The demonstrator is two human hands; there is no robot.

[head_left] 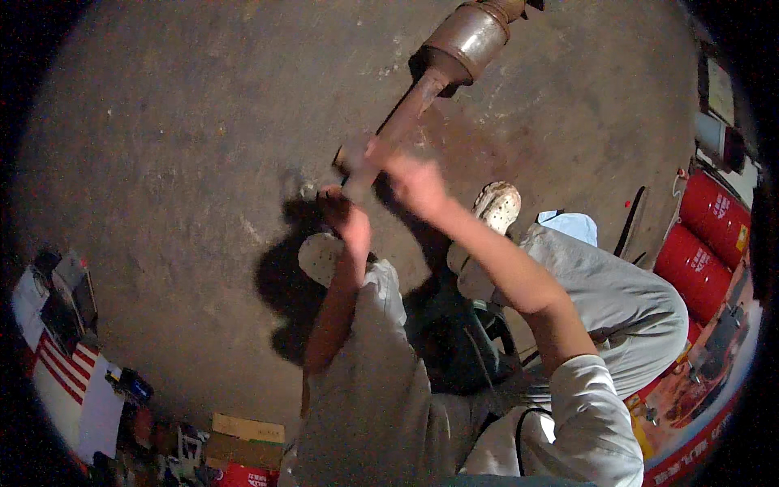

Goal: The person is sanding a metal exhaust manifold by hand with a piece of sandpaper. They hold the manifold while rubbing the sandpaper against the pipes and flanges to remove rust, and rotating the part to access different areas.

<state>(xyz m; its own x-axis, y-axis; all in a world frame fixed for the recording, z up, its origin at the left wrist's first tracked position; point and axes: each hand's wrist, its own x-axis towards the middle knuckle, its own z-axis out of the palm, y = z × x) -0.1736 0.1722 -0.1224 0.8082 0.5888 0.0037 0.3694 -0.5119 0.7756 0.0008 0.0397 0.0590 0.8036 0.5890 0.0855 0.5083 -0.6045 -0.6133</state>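
Note:
A rusty exhaust pipe (pixel 410 109) with a bulging metal canister (pixel 466 36) at its far end lies across the concrete floor ahead of me. My right hand (pixel 414 180) is closed around the near end of the pipe. My left hand (pixel 345 213) sits just below and to the left, by the pipe's flanged end (pixel 349 162); its grip is blurred and partly in shadow. My knees and both pale shoes (pixel 497 204) show beneath my arms.
Red drums (pixel 702 243) lie at the right edge beside a red mat with small tools. Cardboard boxes (pixel 243 438) and a striped cloth (pixel 65 369) with clutter sit at the lower left. A pale blue rag (pixel 572 223) lies by my right knee.

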